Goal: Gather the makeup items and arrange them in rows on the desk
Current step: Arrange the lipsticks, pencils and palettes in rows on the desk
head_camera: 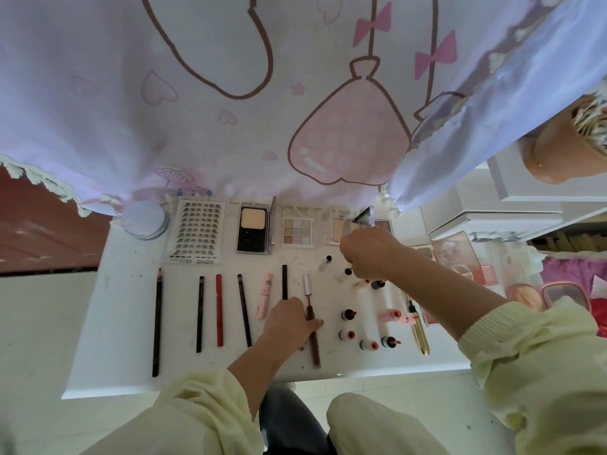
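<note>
Place: looked a home bedroom nook.
Signs: pastel cartoon curtain (230, 110) hung over a small white surface (115, 323); pale floor tiles (33, 323).

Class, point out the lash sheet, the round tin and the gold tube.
lash sheet (198, 233): head view, middle of the card.
round tin (144, 220): head view, centre of lid.
gold tube (419, 333): head view, middle of barrel.

The false-lash sheet (200, 233) carries the only print: a short dark line of characters along its near edge, upside down to the camera and too blurred to read surely. Small blue marks on the curtain (197, 93) just behind that sheet cannot be read.
</note>
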